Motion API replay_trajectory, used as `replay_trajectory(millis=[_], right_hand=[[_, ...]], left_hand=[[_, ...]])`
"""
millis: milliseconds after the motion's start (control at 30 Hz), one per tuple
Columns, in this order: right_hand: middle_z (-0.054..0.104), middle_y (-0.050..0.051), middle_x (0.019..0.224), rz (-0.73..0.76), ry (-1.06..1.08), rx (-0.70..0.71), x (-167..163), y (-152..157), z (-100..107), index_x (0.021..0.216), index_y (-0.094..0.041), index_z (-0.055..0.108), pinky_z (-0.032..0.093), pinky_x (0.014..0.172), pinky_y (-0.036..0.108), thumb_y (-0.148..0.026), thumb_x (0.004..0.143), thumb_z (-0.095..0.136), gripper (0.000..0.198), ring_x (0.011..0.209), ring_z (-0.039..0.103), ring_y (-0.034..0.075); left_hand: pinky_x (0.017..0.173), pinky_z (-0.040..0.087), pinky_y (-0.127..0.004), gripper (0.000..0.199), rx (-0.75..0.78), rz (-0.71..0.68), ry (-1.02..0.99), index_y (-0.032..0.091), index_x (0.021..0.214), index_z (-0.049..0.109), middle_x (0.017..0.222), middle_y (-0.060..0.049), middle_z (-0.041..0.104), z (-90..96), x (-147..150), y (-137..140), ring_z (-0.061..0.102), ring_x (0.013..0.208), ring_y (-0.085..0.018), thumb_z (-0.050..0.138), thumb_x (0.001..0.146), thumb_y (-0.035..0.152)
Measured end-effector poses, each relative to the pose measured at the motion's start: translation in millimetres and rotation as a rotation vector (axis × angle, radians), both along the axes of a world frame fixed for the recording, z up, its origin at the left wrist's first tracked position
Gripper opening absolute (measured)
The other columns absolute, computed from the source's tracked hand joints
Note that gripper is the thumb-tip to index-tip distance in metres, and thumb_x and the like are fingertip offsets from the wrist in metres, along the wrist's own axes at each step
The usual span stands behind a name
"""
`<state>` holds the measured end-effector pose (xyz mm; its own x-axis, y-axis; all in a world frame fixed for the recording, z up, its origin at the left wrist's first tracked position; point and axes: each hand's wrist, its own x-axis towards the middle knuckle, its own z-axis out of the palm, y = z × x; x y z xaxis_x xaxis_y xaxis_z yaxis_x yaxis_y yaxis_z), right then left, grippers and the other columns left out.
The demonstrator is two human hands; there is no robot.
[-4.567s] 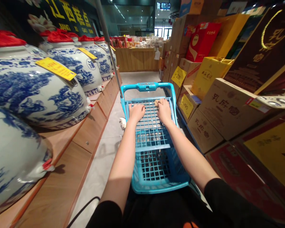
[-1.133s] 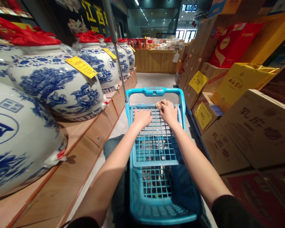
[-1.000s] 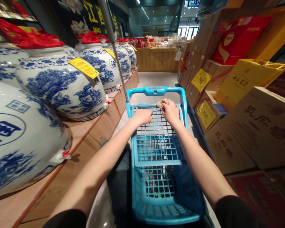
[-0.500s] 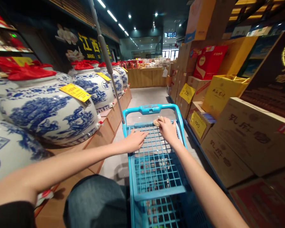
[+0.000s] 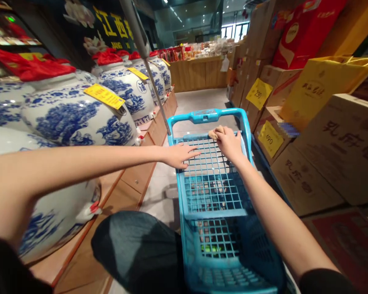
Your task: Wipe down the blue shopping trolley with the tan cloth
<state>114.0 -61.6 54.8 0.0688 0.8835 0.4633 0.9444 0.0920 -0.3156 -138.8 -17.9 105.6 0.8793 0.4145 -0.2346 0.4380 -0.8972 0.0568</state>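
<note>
In front of me stands a blue plastic shopping cart (image 5: 216, 213) with a grid panel and a looped handle (image 5: 205, 116). My right hand (image 5: 229, 143) is closed around a bunched beige cloth (image 5: 215, 132), pressed against the top bar of the grid near its right side. My left hand (image 5: 180, 155) rests at the grid's left edge, fingers stretched out, holding nothing. A grey pole (image 5: 156, 85) rises beside the handle's left side. Something bright green (image 5: 211, 248) shows through the lower grid; its kind I cannot tell.
On the left, large blue-and-white jars (image 5: 79, 110) with red cloth tops line a wooden platform (image 5: 135, 179). Cardboard boxes (image 5: 334, 139) and a yellow gift bag (image 5: 319, 90) are stacked close on the right. A wooden counter (image 5: 196, 75) with packaged goods crosses the far end of the tiled aisle.
My view has tilted down, so the cart sits higher and shows more of its lower basket. The cloth remains in my right hand at the bar; my left hand stays spread.
</note>
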Motion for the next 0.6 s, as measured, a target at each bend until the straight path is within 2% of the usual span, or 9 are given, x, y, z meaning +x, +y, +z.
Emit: replay_trajectory(millis=[67,133,200,267,333,400,533,600], right_hand=[[0.067,0.016,0.136,0.001,0.013,-0.017,-1,-2,1,0.128,-0.023,0.075,0.029,0.119,0.077,-0.013,0.105,0.042,0.042,0.128,0.056,0.036],[0.068,0.015,0.135,0.016,0.024,-0.019,-1,-5,1,0.125,-0.023,0.076,0.029,0.120,0.077,-0.013,0.106,0.041,0.041,0.129,0.056,0.035],[0.068,0.015,0.134,0.016,0.034,-0.003,1,-5,1,0.121,-0.024,0.076,0.029,0.121,0.075,-0.013,0.106,0.040,0.041,0.130,0.056,0.034],[0.068,0.014,0.134,-0.006,0.042,0.014,4,-4,0,0.120,-0.024,0.077,0.030,0.122,0.073,-0.013,0.105,0.040,0.042,0.129,0.057,0.033],[0.068,0.014,0.134,-0.025,0.047,0.020,8,-2,-2,0.121,-0.025,0.077,0.033,0.122,0.070,-0.013,0.105,0.040,0.042,0.128,0.057,0.033],[0.069,0.014,0.135,-0.033,0.053,0.028,11,1,-5,0.122,-0.024,0.077,0.034,0.123,0.066,-0.014,0.105,0.041,0.041,0.129,0.057,0.033],[0.069,0.014,0.140,-0.027,0.046,0.060,3,-1,-15,0.123,-0.023,0.077,0.034,0.126,0.060,-0.010,0.102,0.040,0.044,0.135,0.056,0.031],[0.065,0.016,0.148,-0.011,0.014,0.067,-9,-4,-21,0.127,-0.020,0.075,0.035,0.127,0.058,-0.009,0.099,0.042,0.044,0.144,0.053,0.033]], left_hand=[[0.127,0.038,-0.038,0.093,-0.022,0.014,0.022,0.031,0.162,0.051,0.172,-0.011,0.044,5.9,2,-1,0.049,0.154,-0.034,0.082,0.074,0.020],[0.127,0.039,-0.043,0.096,0.030,0.007,0.053,0.030,0.162,0.050,0.171,-0.013,0.046,6.6,5,-5,0.052,0.150,-0.036,0.081,0.073,0.017],[0.126,0.039,-0.051,0.085,0.091,0.002,0.091,0.028,0.162,0.050,0.168,-0.017,0.048,1.3,11,-11,0.054,0.149,-0.037,0.073,0.081,0.017],[0.125,0.037,-0.059,0.064,0.164,0.055,0.088,0.024,0.156,0.056,0.164,-0.019,0.052,-8.9,18,-15,0.056,0.146,-0.036,0.062,0.092,0.019],[0.122,0.038,-0.062,0.050,0.252,0.172,-0.007,0.023,0.149,0.061,0.150,-0.018,0.064,-20.8,25,-20,0.062,0.137,-0.035,0.055,0.100,0.024],[0.120,0.039,-0.061,0.043,0.306,0.282,-0.099,0.023,0.146,0.063,0.138,-0.016,0.070,-31.3,32,-25,0.065,0.131,-0.034,0.048,0.106,0.029],[0.122,0.035,-0.062,0.044,0.352,0.440,-0.215,0.020,0.146,0.061,0.134,-0.018,0.069,-43.3,46,-36,0.063,0.129,-0.036,0.050,0.109,0.040],[0.122,0.034,-0.064,0.043,0.361,0.508,-0.251,0.019,0.140,0.065,0.131,-0.019,0.069,-45.1,51,-40,0.063,0.129,-0.037,0.050,0.109,0.045]])
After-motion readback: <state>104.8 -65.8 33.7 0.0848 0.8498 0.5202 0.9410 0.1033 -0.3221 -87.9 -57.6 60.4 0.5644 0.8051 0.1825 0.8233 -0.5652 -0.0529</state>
